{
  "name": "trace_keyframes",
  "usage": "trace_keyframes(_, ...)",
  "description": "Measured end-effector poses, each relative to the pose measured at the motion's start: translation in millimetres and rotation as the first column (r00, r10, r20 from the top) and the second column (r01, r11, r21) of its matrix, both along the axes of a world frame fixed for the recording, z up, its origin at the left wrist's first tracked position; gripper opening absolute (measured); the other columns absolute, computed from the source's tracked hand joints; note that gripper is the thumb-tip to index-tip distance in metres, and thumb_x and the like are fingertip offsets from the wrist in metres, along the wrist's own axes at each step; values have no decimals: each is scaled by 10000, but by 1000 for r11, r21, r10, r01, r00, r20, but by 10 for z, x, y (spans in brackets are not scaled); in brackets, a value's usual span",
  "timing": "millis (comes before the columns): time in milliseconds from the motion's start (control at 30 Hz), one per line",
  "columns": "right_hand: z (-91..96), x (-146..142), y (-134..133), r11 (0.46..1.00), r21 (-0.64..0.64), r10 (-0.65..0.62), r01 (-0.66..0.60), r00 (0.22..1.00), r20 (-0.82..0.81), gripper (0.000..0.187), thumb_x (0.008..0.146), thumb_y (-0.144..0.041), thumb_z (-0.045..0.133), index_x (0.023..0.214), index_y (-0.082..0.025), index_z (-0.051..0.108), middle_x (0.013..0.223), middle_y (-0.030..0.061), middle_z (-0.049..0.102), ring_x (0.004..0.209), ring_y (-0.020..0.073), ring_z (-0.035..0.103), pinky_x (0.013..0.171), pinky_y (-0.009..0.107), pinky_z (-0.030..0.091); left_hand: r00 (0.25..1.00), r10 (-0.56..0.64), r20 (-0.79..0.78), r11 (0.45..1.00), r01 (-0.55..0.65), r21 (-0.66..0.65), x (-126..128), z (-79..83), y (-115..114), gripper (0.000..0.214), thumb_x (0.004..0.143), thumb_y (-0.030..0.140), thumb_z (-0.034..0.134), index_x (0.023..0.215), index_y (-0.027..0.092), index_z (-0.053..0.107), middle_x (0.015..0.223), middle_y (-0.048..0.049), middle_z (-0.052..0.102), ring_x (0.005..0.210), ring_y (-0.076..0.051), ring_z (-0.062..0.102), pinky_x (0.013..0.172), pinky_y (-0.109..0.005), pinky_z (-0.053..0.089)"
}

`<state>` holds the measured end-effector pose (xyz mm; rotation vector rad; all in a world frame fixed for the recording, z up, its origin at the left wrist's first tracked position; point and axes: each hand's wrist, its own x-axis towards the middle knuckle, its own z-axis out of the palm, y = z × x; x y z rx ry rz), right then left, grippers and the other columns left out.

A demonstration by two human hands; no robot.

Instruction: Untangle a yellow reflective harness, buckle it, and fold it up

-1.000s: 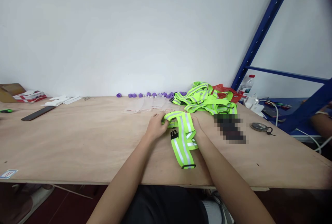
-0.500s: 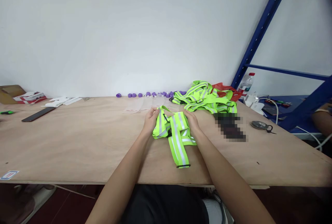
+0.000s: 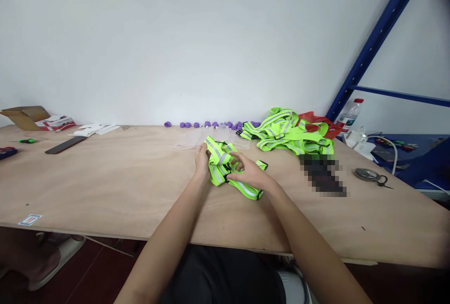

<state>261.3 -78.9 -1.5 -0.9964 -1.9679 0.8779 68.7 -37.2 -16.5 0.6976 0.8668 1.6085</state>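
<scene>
A bundled lime-yellow reflective vest [image 3: 218, 158] of elastic straps with silver stripes and black buckles is between my hands, just over the tabletop. My left hand [image 3: 201, 159] grips its left edge, with the fingertips partly hidden behind the straps. From the right, my right hand [image 3: 250, 172] curves round the middle of the bundle, thumb low by a black buckle and fingers on the upper strap. One strap end [image 3: 251, 192] trails out below this hand, and another short end [image 3: 262, 165] pokes out beyond it.
Behind lie clear plastic bags [image 3: 190, 138], several purple rolls [image 3: 207, 125] and a heap of similar vests [image 3: 286, 130] beside a red bag [image 3: 314, 123]. Rightward are a round dark gauge-like object [image 3: 366, 174], a bottle [image 3: 349, 115] and a blue rack [image 3: 372, 41]. An open box [image 3: 26, 117] stands left.
My right hand has moved from the vest's far right edge onto its middle. The hanging strap has swung right and the bundle is more gathered. The view has turned slightly left.
</scene>
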Motion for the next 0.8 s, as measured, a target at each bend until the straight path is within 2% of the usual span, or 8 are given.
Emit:
trace_keyframes(67, -40, -8, 1, 999, -8, 46, -45, 996, 75, 838, 695, -269, 788, 1468, -240, 464, 1183, 65, 663, 891, 187, 621, 792, 314, 507, 998, 39, 45, 999, -38, -23, 25, 22, -31, 406, 809, 588, 678, 856, 203, 557, 670, 41, 623, 559, -125, 592, 592, -251, 456)
trace_keyframes(133, -76, 14, 30, 999, -24, 28, -26, 996, 81, 783, 713, -178, 695, 1464, -226, 479, 1174, 69, 672, 877, 180, 622, 782, 303, 497, 993, 15, 118, 999, -9, -49, 41, 78, -83, 474, 809, 652, 651, 872, 185, 602, 699, 3, 667, 572, -161, 635, 604, -287, 500)
trace_keyframes(200, -101, 50, 77, 998, -56, -36, 37, 999, 33, 674, 698, -132, 624, 1366, -217, 582, 1099, 52, 699, 835, 169, 622, 745, 283, 487, 977, -53, 208, 997, 62, -36, 37, 158, -146, 560, 806, 725, 617, 869, 169, 638, 696, -26, 683, 575, -190, 659, 609, -316, 528)
trace_keyframes(300, -115, 106, 162, 965, -215, -189, 148, 964, -185, 485, 661, -155, 604, 1133, -204, 705, 843, 6, 718, 668, 151, 594, 605, 251, 453, 951, -121, 284, 993, 117, 30, -10, 287, -233, 606, 812, 769, 588, 868, 170, 653, 678, -31, 678, 576, -200, 665, 619, -324, 538)
trace_keyframes(400, -108, 162, 247, 913, -366, -312, 180, 885, -345, 304, 679, -255, 585, 944, -189, 719, 575, -31, 619, 447, 134, 469, 432, 246, 339, 940, -171, 294, 984, 146, 106, -63, 389, -300, 627, 835, 778, 551, 927, 167, 659, 685, -33, 668, 583, -198, 653, 629, -319, 531)
trace_keyframes(533, -114, 251, 344, 873, -408, -452, 268, 760, -467, 167, 683, -344, 557, 740, -200, 622, 509, -36, 534, 416, 120, 411, 391, 242, 267, 901, -316, 298, 941, 257, 221, -78, 466, -364, 693, 841, 803, 500, 1065, 164, 644, 823, -67, 694, 732, -238, 685, 738, -359, 542)
trace_keyframes(667, -158, 367, 433, 810, -417, -586, 412, 575, -571, 254, 676, -385, 585, 844, -202, 641, 506, -68, 480, 443, 115, 406, 403, 232, 280, 864, -377, 335, 918, 300, 259, -98, 522, -418, 540, 861, 689, 596, 1042, 182, 635, 690, 20, 603, 569, -136, 582, 778, -347, 540)
trace_keyframes(800, -205, 504, 524, 733, -420, -658, 535, 401, -638, 266, 711, -434, 582, 863, -215, 593, 501, -89, 426, 442, 112, 391, 402, 233, 275, 878, -346, 331, 928, 269, 257, -193, 579, -429, 212, 899, 391, 667, 1025, 224, 635, 671, 84, 570, 414, -30, 363, 680, -258, 516)
